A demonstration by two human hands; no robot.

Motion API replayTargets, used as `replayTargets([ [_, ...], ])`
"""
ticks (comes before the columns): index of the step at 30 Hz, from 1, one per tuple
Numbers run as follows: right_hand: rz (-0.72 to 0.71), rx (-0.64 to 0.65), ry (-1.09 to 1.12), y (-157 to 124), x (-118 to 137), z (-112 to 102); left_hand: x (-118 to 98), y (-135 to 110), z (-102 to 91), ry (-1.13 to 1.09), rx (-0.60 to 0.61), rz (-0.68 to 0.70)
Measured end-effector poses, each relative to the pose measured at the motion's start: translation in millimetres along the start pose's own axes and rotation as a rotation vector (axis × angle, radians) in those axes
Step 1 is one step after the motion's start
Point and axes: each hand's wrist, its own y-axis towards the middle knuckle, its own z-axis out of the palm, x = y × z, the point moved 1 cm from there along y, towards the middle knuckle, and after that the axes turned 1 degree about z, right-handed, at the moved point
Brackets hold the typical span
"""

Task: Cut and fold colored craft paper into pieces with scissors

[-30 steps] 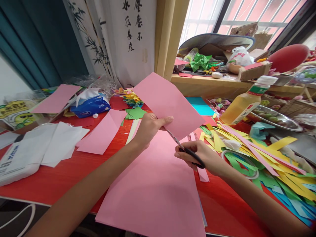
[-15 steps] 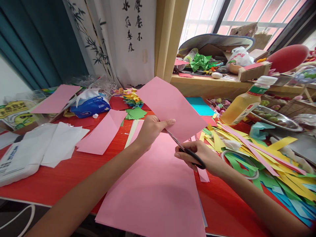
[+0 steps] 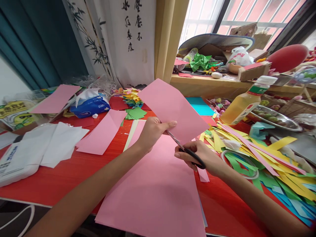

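Note:
My left hand (image 3: 153,131) is closed on the lower edge of a pink paper sheet (image 3: 172,107), thumb on top, holding it tilted above the table. My right hand (image 3: 197,156) grips black-handled scissors (image 3: 185,149); their blades point up-left into the sheet's lower edge, right beside my left thumb. A large pink sheet (image 3: 153,191) lies flat on the red table (image 3: 61,174) under both hands. A narrow pink strip (image 3: 202,174) lies under my right wrist.
Coloured paper strips (image 3: 259,154) pile up at the right beside a tape roll (image 3: 237,161) and a juice bottle (image 3: 244,103). Pink pieces (image 3: 101,133), white paper (image 3: 51,141) and a tissue pack (image 3: 90,105) lie left. The cluttered windowsill (image 3: 222,62) runs behind.
The held pink sheet and my left hand have drifted slightly down and to the right. The scissors and my right hand have stayed almost in place.

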Motion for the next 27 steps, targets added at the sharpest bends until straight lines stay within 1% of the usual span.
replayTargets([
  [3,0.012,-0.005,-0.012,0.1,0.9,0.0,1.7,-0.4,1.1,0.004,0.073,0.021],
  [5,0.019,-0.007,-0.025,0.1,1.4,0.1,2.1,-0.3,1.4,-0.008,0.083,0.024],
  [12,0.026,-0.021,-0.037,-0.6,2.6,0.8,2.1,-0.1,1.7,-0.021,0.078,0.015],
  [17,0.022,-0.016,-0.011,-0.8,2.6,0.4,3.5,-1.3,2.3,0.024,0.064,0.01],
  [21,0.02,-0.023,-0.025,-0.6,1.5,-0.4,3.5,-2.0,3.2,0.008,0.073,0.001],
  [27,0.039,-0.025,-0.07,-0.8,2.1,-1.6,2.5,-1.5,2.9,0.02,0.049,-0.011],
])
